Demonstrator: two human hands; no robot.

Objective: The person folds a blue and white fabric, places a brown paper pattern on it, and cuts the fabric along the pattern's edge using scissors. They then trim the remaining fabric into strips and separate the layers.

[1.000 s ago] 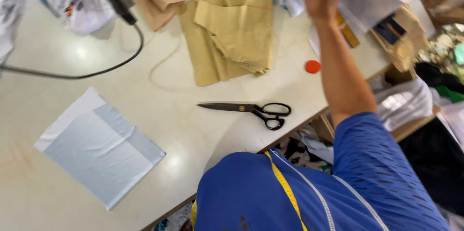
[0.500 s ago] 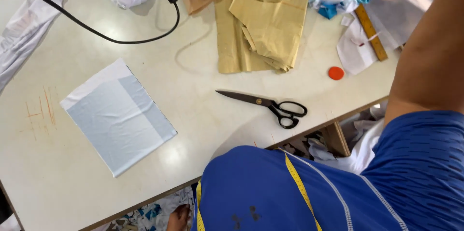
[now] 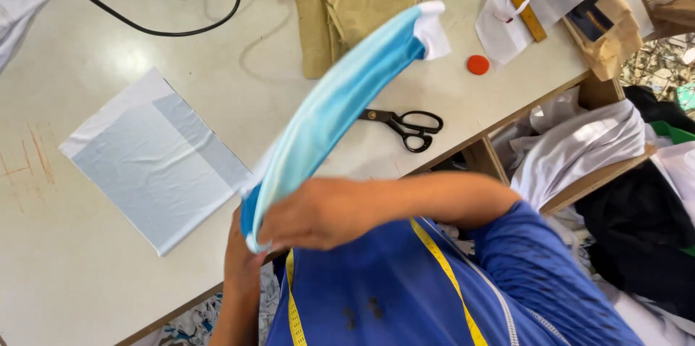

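Blue cloth strip [image 3: 340, 100] | both grips clenched on near end | rest rising over table [image 3: 108, 259]

head cam | looks steeply down | close over table [image 3: 87, 259] edge

The person wears a bright blue short-sleeved shirt [image 3: 405, 288] with thin pale piping along the shoulder seam and a few small dark spots on the chest. A yellow measuring tape [image 3: 441, 273] hangs around the neck, just behind the bare right hand [image 3: 318, 212] and bare left hand [image 3: 242, 248].
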